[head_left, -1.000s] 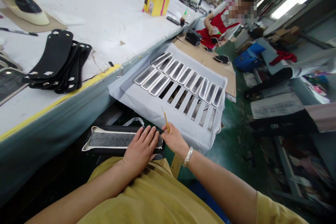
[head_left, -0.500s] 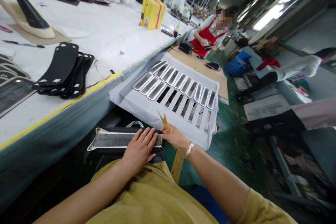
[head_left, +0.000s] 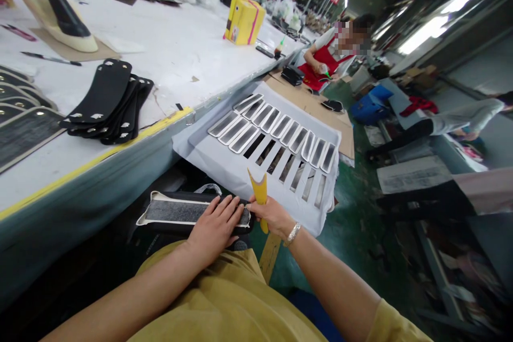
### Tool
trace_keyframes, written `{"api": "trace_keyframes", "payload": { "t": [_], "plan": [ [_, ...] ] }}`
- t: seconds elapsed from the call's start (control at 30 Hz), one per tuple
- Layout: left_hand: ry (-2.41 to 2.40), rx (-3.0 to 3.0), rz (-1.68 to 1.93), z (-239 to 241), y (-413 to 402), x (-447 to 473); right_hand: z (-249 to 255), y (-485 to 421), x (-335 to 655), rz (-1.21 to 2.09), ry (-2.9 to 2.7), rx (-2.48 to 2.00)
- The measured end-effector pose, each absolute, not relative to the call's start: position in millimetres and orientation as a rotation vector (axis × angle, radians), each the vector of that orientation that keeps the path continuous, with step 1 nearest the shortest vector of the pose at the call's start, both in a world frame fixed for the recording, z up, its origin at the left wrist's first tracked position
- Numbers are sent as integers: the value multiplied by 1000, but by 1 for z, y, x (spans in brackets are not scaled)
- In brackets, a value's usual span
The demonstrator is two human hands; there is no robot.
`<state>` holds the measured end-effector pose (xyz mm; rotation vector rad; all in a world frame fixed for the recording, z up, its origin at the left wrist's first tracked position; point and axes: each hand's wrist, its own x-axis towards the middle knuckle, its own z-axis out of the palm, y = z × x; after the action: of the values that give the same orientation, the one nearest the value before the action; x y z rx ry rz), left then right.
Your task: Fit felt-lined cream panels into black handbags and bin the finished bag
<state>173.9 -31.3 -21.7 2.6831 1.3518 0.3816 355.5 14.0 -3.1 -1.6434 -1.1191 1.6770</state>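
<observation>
Across my lap lies a long black piece (head_left: 182, 231) with a grey strip (head_left: 172, 213) and a cream, upturned edging around it. My left hand (head_left: 214, 225) rests flat on its right half, fingers stretched out and side by side. At the right end of the piece, my right hand (head_left: 272, 215) is closed around a yellow flat tool (head_left: 260, 188) with a notched end pointing up. My right thumb and fingertips touch the end of the edging; what they pinch there is too small to tell.
A white-covered board (head_left: 200, 152) holds several grey strips with pale borders. Stacked black curved pieces (head_left: 104, 93), a yellow box (head_left: 244, 20) and a pen (head_left: 50, 58) lie on the white table (head_left: 172, 59). Beyond, a person in a red apron (head_left: 316, 72) works near cardboard (head_left: 280, 85).
The yellow tool has turned in my right hand so its broad face shows. Both hands stay at the piece. The whole view has shifted slightly.
</observation>
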Motion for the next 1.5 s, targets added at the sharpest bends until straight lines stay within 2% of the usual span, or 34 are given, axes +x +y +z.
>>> {"api": "trace_keyframes", "payload": {
  "t": [0.17, 0.53, 0.73, 0.9, 1.03, 1.13, 1.37, 1.5],
  "plan": [
    [1343, 2694, 352, -21, -31, 174, -8, 16, 355, 1598, -1250, -1708],
    [1328, 2674, 292, -21, -31, 176, 7, 23, 347, 1220, -1762, -1909],
    [1377, 2686, 332, -20, -33, 179, 2, 18, 342, 1020, -1866, -1960],
    [1331, 2690, 412, -20, -34, 171, 22, 16, 348, 1263, -1649, -1690],
    [1385, 2663, 451, -19, -35, 165, 54, 21, 345, 1196, -1097, -1323],
    [1431, 2675, 393, -19, -34, 166, 65, 26, 337, 1172, -969, -1163],
    [1434, 2688, 319, -21, -32, 171, 15, 27, 315, 1336, -945, -1148],
    [1434, 2679, 323, -21, -32, 171, 18, 32, 320, 1392, -966, -1090]
  ]
}}
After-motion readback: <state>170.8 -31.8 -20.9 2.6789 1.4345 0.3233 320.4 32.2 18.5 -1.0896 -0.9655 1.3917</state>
